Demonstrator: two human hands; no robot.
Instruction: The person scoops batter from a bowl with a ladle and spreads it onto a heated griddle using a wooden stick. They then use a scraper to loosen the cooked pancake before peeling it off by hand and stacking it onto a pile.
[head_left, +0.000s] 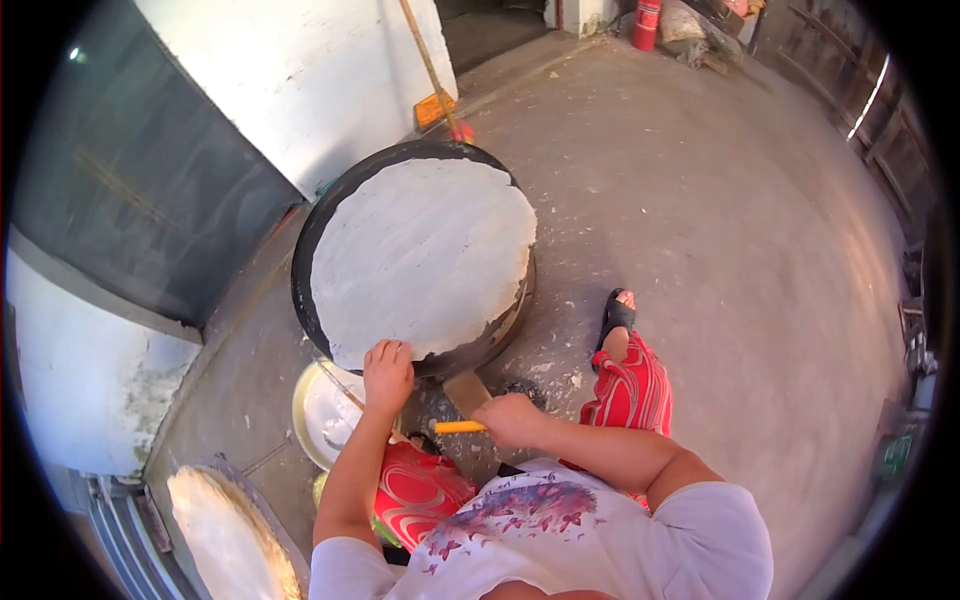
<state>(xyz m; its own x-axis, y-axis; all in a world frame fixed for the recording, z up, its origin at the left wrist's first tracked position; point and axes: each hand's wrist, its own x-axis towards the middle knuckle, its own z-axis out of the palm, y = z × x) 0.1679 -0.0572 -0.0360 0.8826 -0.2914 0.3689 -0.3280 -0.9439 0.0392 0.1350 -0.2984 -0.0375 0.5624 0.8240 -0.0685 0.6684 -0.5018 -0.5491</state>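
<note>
A large thin white pancake (420,260) covers most of the round black griddle (318,228), its edge ragged. At the near rim my left hand (388,375) has its fingers bent together over the pancake's edge. My right hand (510,420) is closed around a scraper with a yellow handle (459,427). The scraper's flat blade (466,393) points toward the griddle's near side, just below the rim.
A pale basin (306,420) with white batter and a stick stands left of my legs. Stacked finished pancakes (225,535) lie at lower left. Behind the griddle, a broom (428,65) leans on the white wall. A red fire extinguisher (647,24) stands far back.
</note>
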